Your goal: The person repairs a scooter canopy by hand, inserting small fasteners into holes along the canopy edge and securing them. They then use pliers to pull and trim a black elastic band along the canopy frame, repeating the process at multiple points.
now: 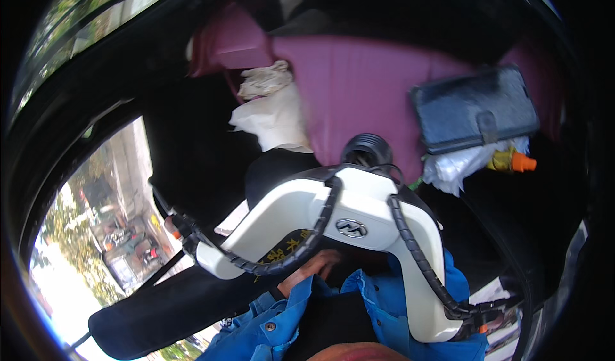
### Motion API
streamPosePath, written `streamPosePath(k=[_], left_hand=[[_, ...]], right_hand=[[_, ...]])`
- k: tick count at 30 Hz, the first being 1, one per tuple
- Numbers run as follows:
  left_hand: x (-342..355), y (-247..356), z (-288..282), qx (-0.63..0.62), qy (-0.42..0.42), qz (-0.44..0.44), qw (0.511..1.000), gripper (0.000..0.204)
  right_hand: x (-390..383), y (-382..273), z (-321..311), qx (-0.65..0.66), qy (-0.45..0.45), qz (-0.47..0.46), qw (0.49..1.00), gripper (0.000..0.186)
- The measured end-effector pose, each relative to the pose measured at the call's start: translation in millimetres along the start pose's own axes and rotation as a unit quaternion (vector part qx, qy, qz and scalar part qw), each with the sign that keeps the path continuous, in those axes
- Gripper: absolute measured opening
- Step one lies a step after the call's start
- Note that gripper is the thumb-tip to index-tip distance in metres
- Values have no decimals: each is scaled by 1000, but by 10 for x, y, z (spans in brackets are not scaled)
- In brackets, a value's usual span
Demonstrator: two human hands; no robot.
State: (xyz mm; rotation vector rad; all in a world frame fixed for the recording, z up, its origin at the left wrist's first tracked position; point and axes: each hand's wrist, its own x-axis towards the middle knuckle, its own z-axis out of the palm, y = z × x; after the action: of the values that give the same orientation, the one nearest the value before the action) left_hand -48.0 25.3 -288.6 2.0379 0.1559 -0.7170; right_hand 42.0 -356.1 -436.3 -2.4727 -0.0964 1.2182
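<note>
Below the white handlebar (371,197), close to the blue jacket (262,326), is a hand that looks like my left hand (312,269). Its fingers are blurred and shaded, and I cannot make out whether they hold anything. Beside it runs a long black padded piece (166,310) with yellow lettering, reaching out to the lower left. My right hand does not show. Neither end of the handlebar has a hand on it.
A purple panel (359,85) spans the front. On it are crumpled white cloths (275,121), a dark phone case (477,114), a clear plastic bag (451,169) and an orange-capped bottle (522,162). Black cables follow the handlebar. Through the left opening, a street and a parked vehicle (131,255) appear.
</note>
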Motion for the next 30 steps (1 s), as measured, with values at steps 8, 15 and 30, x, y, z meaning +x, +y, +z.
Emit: streamPosePath(k=[8, 15, 30], left_hand=[[220, 98, 138, 39, 124, 98, 987, 20], [203, 221, 132, 36, 142, 149, 978, 14], [-357, 1745, -364, -103, 237, 438, 861, 19]], right_hand=[[300, -638, -316, 39, 65, -73, 994, 38], [882, -1869, -511, -71, 7, -133, 989, 38], [-1157, -1955, -569, -44, 44, -164, 984, 30]])
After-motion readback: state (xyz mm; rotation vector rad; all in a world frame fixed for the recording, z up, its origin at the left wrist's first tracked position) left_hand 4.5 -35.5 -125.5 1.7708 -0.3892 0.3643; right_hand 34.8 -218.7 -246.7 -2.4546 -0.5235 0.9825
